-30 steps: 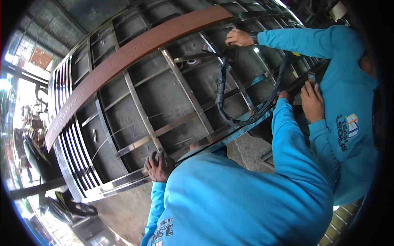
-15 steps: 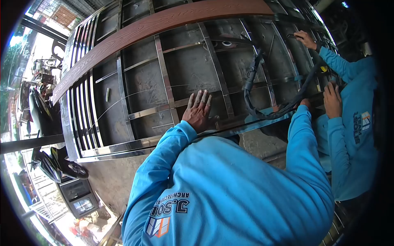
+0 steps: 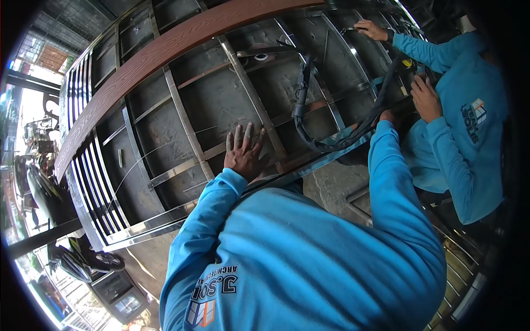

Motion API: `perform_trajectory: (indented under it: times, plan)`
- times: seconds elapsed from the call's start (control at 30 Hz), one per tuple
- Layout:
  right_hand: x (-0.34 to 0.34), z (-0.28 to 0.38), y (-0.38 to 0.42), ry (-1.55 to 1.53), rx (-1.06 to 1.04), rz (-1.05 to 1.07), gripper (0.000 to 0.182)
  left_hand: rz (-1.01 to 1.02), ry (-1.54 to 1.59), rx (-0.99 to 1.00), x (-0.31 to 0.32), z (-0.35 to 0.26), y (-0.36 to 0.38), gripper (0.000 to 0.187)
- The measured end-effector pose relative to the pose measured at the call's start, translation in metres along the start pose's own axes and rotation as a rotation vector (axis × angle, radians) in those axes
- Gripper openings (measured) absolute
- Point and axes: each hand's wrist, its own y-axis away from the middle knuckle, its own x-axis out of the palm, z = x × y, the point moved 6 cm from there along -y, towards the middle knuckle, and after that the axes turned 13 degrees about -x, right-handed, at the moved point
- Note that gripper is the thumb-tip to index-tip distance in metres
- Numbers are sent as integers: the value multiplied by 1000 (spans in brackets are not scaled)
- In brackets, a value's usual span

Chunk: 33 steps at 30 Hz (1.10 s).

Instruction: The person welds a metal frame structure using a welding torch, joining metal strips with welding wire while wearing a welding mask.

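My left hand (image 3: 244, 151) lies open with its fingers spread over the near part of a shiny metal frame (image 3: 184, 117), holding nothing. My right hand (image 3: 387, 116) is at the frame's near edge beside a thick black wrapped cable (image 3: 326, 147); its fingers are mostly hidden. The cable loops across the frame's bars toward the right. A brown wood-grain plank (image 3: 160, 48) lies across the frame's far side. Between the bars sits a round thing with a white ring (image 3: 261, 57).
A co-worker in a blue shirt (image 3: 441, 149) crouches at the right. Their far hand (image 3: 371, 30) holds a thin tool; their near hand (image 3: 425, 99) is close to my right arm. Motorcycles (image 3: 77, 259) and a dark cabinet (image 3: 120, 295) stand at the left.
The view has turned and shifted, so the frame and people appear further left. My left hand stays spread on the frame. The co-worker's far hand stays over the bars.
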Motion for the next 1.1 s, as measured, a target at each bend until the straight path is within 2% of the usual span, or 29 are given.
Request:
perform_trajectory:
  times: [0.13,0.23,0.33,0.37,0.43,0.47,0.5,0.7,1.1]
  plan:
    - [2,5,-5,8,44,-19,64,-250,163,1,-12,26,20,75]
    - [3,7,-2,20,96,-21,65,-317,173,-7,-7,34,11,72]
    - [3,10,2,23,129,-5,65,-159,137,-126,-1,37,-11,63]
    - [3,10,4,22,138,2,66,-263,90,-78,-3,38,-16,49]
    - [1,10,4,23,152,4,66,-207,49,-90,4,43,-25,45]
    - [0,10,4,21,156,6,66,-179,32,-96,9,44,-28,44]
    - [-1,10,3,21,160,8,67,-233,16,-78,10,45,-29,45]
    - [2,8,3,9,183,15,68,-142,81,-100,12,49,-34,47]
    - [2,8,4,10,168,26,67,-179,103,-91,4,44,-30,41]
